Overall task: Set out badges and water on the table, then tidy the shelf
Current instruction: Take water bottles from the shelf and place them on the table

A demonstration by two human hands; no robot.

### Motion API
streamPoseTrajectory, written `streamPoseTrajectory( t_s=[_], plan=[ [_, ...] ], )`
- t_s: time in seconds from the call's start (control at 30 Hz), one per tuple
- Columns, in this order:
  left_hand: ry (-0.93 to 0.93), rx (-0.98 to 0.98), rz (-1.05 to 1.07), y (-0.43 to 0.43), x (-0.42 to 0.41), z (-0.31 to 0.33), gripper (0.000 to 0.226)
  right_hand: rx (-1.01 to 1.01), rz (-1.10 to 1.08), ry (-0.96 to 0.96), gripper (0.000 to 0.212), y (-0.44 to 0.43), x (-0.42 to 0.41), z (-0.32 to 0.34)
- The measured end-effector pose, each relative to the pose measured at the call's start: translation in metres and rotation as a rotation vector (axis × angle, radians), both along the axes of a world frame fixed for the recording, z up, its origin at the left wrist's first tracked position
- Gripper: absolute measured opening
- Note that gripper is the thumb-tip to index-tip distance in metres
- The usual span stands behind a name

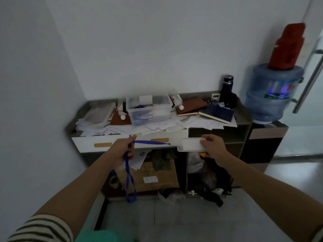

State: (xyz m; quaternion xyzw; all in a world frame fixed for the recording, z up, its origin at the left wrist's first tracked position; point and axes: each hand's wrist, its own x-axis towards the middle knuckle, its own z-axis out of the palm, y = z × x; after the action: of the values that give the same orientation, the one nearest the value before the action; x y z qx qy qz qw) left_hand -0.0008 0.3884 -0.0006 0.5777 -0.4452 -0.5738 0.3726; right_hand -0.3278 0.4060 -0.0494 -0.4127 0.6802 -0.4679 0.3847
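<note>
While the left hand (123, 147) pinches the blue lanyard (130, 180) and lets its loop dangle, the right hand (212, 145) grips the clear badge holder (191, 145) by one end. The hands are held apart before the cluttered shelf (83, 144), likely to keep the strap untangled. Whether strap and holder are clipped together is too blurred to tell, and the table isn't in view.

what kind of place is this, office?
Probably an office corner: a low cabinet heaped with loose papers and notebooks, a water-cooler jug beside it, and a badge holder in the right hand.
</note>
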Motion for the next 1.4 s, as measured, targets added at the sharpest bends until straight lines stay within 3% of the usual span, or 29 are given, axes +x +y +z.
streamPoseTrajectory(
  t_s=[0.27, 0.5, 0.63, 0.8, 0.87, 0.97, 1.1, 1.23, 1.4],
  plan=[
    [0.298, -0.069, 0.020, -0.153, -0.009, 0.054, 0.032, 0.006, 0.092, 0.034, 0.026, -0.186, 0.006, 0.029],
    [0.308, -0.169, 0.096, -0.282, 0.000, 0.079, 0.028, -0.077, 0.035, -0.042, 0.010, -0.310, 0.029, 0.042],
    [0.225, -0.274, 0.053, -0.350, 0.001, 0.098, 0.025, -0.092, -0.007, -0.042, 0.022, -0.373, 0.038, 0.052],
    [0.317, -0.304, -0.050, -0.418, -0.006, 0.129, 0.029, -0.111, -0.008, -0.033, 0.022, -0.426, 0.048, 0.063],
    [0.329, -0.289, -0.064, -0.441, -0.008, 0.129, 0.029, -0.109, 0.021, 0.063, 0.023, -0.442, 0.048, 0.061],
    [0.304, -0.240, -0.053, -0.466, -0.003, 0.107, 0.027, -0.127, 0.127, 0.418, 0.026, -0.467, 0.046, 0.058],
    [0.039, -0.159, 0.007, -0.481, 0.010, 0.044, 0.025, -0.006, 0.408, 0.768, 0.026, -0.489, 0.050, 0.047],
    [-0.468, -0.133, -0.199, -0.480, 0.015, -0.014, 0.026, 0.093, 0.673, 0.988, 0.037, -0.503, 0.060, 0.032],
    [-0.832, -0.109, -0.470, -0.486, 0.000, -0.033, 0.029, 0.111, 0.886, 1.361, 0.027, -0.518, 0.074, 0.029]
  ],
)
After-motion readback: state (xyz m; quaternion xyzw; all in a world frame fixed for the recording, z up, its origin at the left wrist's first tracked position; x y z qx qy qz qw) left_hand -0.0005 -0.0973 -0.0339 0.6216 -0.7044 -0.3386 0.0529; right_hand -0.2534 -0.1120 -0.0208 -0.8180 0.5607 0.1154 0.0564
